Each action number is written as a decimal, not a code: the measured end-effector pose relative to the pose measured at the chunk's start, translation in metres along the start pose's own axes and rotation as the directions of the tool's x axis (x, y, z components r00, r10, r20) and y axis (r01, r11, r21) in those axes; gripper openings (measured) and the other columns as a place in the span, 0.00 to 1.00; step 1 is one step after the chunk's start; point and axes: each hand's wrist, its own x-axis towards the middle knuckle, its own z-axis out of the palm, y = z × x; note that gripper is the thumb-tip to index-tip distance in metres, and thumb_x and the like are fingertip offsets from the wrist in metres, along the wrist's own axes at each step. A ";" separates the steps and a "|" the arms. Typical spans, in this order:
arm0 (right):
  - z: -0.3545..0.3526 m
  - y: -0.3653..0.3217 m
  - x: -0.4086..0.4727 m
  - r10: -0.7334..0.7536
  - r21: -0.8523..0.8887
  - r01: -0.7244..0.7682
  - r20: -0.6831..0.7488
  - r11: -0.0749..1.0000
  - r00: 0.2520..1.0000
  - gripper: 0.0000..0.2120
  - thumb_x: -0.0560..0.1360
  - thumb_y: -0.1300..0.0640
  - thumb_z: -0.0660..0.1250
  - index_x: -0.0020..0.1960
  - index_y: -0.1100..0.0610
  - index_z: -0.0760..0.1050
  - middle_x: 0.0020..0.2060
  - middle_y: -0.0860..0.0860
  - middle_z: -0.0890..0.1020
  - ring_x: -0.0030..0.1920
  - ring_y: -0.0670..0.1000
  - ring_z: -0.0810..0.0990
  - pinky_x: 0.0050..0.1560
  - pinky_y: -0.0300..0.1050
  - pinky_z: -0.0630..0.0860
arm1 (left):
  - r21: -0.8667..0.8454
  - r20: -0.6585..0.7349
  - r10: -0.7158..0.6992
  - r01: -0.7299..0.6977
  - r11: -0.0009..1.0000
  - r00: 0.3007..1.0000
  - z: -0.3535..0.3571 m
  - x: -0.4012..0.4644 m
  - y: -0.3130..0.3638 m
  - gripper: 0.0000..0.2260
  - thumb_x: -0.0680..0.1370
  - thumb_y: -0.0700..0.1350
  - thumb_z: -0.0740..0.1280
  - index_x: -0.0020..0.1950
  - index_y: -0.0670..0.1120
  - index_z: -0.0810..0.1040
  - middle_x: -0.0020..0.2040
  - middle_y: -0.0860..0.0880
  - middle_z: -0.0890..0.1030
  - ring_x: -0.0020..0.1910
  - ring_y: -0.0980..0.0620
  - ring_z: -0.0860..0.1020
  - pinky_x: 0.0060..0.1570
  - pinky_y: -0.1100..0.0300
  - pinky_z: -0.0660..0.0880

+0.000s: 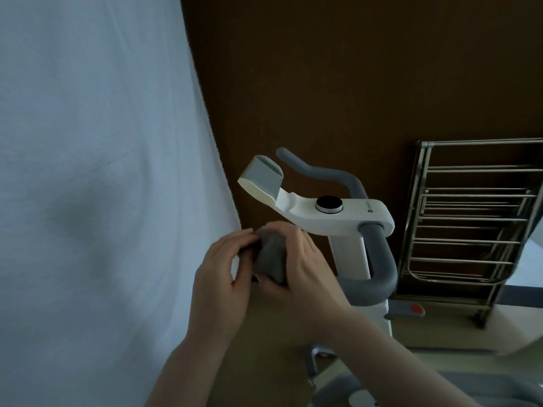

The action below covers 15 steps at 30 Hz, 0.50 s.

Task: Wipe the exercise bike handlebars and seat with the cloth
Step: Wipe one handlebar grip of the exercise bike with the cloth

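Both hands bunched round a grey cloth [271,254], held in the air just left of the bike's white post [349,257]. Left hand [223,277] pinching the cloth's left edge with curled fingers; right hand [299,268] wrapped over the top and near side, thumb tucked beneath. So each grip closed on the cloth, neither one free.

Cloth looks soft, light and limp, crumpled into a wad; likely to flop open if let go, so best kept balled in one palm with a flat face left out for wiping. No risk of breakage, little of slipping.

Handlebars [379,259] sit just right of the hands, not touched by the cloth: a grey padded loop on the near side, another grey arm [320,171] curving up behind the white console [332,214] with its round black knob [329,203]. Padding probably gives slightly under pressure; best wrapped with the cloth and rubbed along its length. Seat not clearly in view.

No containers in sight. Metal rack [470,218] stands by the brown wall, white curtain [97,171] at left.
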 end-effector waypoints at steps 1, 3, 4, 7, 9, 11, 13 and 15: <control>-0.002 0.006 -0.007 0.007 -0.033 -0.007 -0.001 0.999 1.000 0.26 0.70 0.44 0.67 0.63 0.45 0.59 0.56 0.48 0.75 0.54 0.46 0.74 0.52 0.33 0.69 | 0.007 0.020 0.006 -0.006 1.000 1.000 -0.002 0.000 -0.001 0.11 0.76 0.48 0.67 0.58 0.57 0.75 0.57 0.59 0.78 0.52 0.65 0.75 0.52 0.81 0.67; -0.006 0.019 -0.024 0.038 -0.079 -0.040 -0.026 0.996 0.999 0.24 0.69 0.40 0.64 0.62 0.43 0.60 0.53 0.43 0.73 0.52 0.43 0.72 0.49 0.33 0.69 | 0.041 0.062 0.041 -0.043 0.998 0.997 -0.005 0.000 -0.004 0.14 0.75 0.44 0.70 0.58 0.55 0.75 0.58 0.59 0.76 0.55 0.67 0.73 0.52 0.84 0.63; -0.008 0.021 -0.027 0.058 -0.074 -0.060 -0.036 0.995 0.998 0.24 0.69 0.39 0.64 0.61 0.42 0.61 0.52 0.41 0.72 0.51 0.42 0.72 0.49 0.34 0.70 | 0.052 0.073 0.049 -0.053 0.997 0.996 -0.006 0.000 -0.005 0.15 0.74 0.42 0.70 0.59 0.54 0.76 0.59 0.59 0.76 0.55 0.68 0.72 0.52 0.85 0.62; -0.005 0.010 -0.016 0.063 -0.043 -0.065 -0.045 0.997 0.997 0.23 0.70 0.41 0.67 0.62 0.43 0.65 0.54 0.38 0.72 0.53 0.40 0.71 0.47 0.28 0.67 | 0.048 0.081 0.029 -0.033 0.998 0.996 -0.003 0.000 -0.003 0.15 0.73 0.45 0.70 0.59 0.53 0.77 0.59 0.58 0.76 0.55 0.65 0.74 0.52 0.82 0.65; -0.005 0.005 -0.012 0.078 -0.007 -0.078 -0.005 0.997 0.997 0.24 0.72 0.43 0.70 0.65 0.45 0.69 0.58 0.38 0.74 0.55 0.36 0.71 0.49 0.25 0.68 | 0.047 0.071 0.008 -0.011 0.999 0.997 -0.002 -0.002 -0.002 0.14 0.74 0.47 0.69 0.59 0.53 0.77 0.60 0.56 0.78 0.56 0.60 0.76 0.55 0.76 0.67; -0.013 0.010 -0.017 0.087 0.032 -0.087 0.007 0.996 0.996 0.27 0.71 0.41 0.70 0.67 0.42 0.67 0.56 0.33 0.73 0.53 0.30 0.72 0.49 0.23 0.70 | 0.038 0.078 0.008 -0.011 0.999 0.997 -0.002 -0.003 -0.002 0.15 0.74 0.45 0.70 0.59 0.55 0.76 0.61 0.56 0.78 0.57 0.59 0.76 0.54 0.78 0.67; -0.022 0.014 -0.024 0.103 0.021 -0.103 0.011 0.994 0.995 0.29 0.69 0.41 0.71 0.67 0.37 0.64 0.52 0.28 0.70 0.51 0.25 0.71 0.49 0.21 0.69 | 0.033 0.080 0.023 -0.026 0.999 0.997 -0.002 -0.004 -0.004 0.17 0.73 0.42 0.71 0.59 0.57 0.75 0.61 0.59 0.75 0.57 0.62 0.74 0.53 0.82 0.64; -0.023 0.009 -0.020 0.077 0.026 -0.077 -0.023 0.997 0.997 0.28 0.69 0.44 0.73 0.66 0.39 0.66 0.52 0.27 0.71 0.52 0.23 0.69 0.49 0.18 0.66 | 0.048 0.071 0.025 -0.029 0.998 0.997 0.000 -0.004 -0.005 0.17 0.73 0.43 0.71 0.59 0.55 0.76 0.61 0.57 0.76 0.57 0.60 0.75 0.54 0.80 0.66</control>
